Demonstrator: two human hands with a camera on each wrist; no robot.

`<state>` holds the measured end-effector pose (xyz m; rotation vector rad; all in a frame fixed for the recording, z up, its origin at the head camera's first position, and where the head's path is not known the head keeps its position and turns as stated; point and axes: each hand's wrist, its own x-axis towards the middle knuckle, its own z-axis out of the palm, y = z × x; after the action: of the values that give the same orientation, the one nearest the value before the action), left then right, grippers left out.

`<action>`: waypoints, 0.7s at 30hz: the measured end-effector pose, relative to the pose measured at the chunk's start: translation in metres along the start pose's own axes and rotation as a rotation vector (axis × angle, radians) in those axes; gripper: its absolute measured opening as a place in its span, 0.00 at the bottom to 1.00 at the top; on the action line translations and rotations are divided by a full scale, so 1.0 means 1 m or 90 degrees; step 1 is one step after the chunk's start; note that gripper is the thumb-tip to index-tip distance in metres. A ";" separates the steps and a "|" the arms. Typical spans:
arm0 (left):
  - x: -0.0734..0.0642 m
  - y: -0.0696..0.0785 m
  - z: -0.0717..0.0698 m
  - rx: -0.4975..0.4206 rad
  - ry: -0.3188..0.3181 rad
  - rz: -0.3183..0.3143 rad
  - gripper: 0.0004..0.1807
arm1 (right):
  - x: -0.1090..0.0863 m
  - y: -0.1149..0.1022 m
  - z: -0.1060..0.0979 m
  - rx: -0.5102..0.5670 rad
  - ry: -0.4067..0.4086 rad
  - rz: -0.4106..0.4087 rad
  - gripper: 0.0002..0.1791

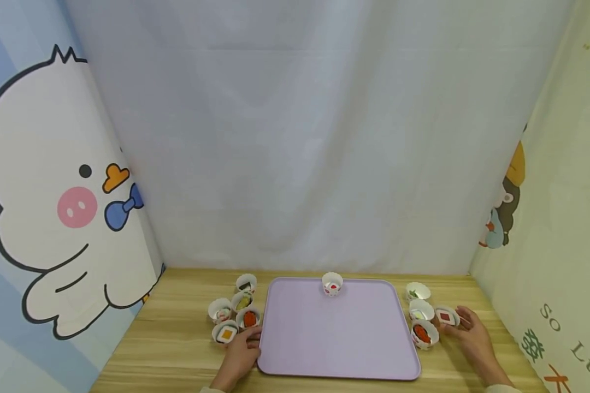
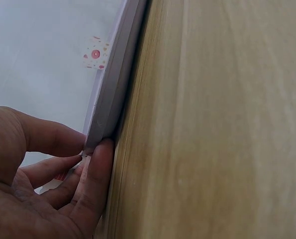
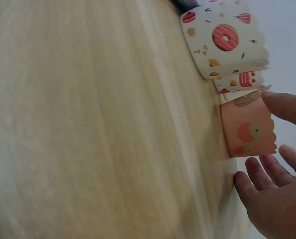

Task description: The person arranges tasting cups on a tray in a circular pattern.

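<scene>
A flat lilac tray (image 1: 339, 327) lies on the wooden table. My left hand (image 1: 242, 352) pinches its left edge near the front corner; in the left wrist view the thumb and fingers (image 2: 100, 164) close on the rim. At the right, my right hand (image 1: 474, 335) is spread around a paper cup (image 1: 446, 316) holding a white square with a dark red centre. In the right wrist view this pink cup (image 3: 249, 129) bears strawberry prints. The thumb (image 3: 287, 107) is by its rim, and the other fingertips sit just beside it.
One paper cup (image 1: 332, 285) stands at the tray's back edge. Several cups with toy-like food, such as one with an orange square (image 1: 225, 332), cluster left of the tray. Others, including one with a red piece (image 1: 425, 334), stand close along its right side. A pale curtain (image 1: 314, 164) hangs behind.
</scene>
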<state>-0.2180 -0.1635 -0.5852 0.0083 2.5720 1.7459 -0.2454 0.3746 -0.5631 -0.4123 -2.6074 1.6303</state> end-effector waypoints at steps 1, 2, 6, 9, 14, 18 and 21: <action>0.000 -0.001 0.000 -0.002 -0.001 -0.004 0.31 | 0.001 0.000 0.001 -0.003 -0.003 0.001 0.50; 0.000 -0.001 0.001 -0.001 -0.001 -0.004 0.31 | 0.001 0.001 0.002 -0.010 -0.003 0.001 0.51; 0.001 -0.003 0.001 -0.006 -0.003 -0.006 0.32 | 0.003 0.002 0.005 -0.026 0.007 -0.004 0.48; 0.000 -0.002 0.001 -0.013 -0.002 -0.009 0.32 | 0.005 0.003 0.007 -0.030 0.018 -0.009 0.47; -0.001 0.000 0.000 -0.016 0.002 -0.013 0.32 | 0.008 0.006 0.010 -0.041 0.024 -0.028 0.44; -0.001 0.001 0.000 -0.018 0.004 -0.014 0.31 | 0.011 0.006 0.011 -0.053 0.028 -0.030 0.43; -0.002 0.001 0.000 -0.021 0.004 -0.012 0.31 | 0.012 0.005 0.012 -0.087 0.039 -0.027 0.42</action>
<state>-0.2163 -0.1635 -0.5844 -0.0226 2.5390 1.7846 -0.2581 0.3694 -0.5743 -0.4038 -2.6709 1.4093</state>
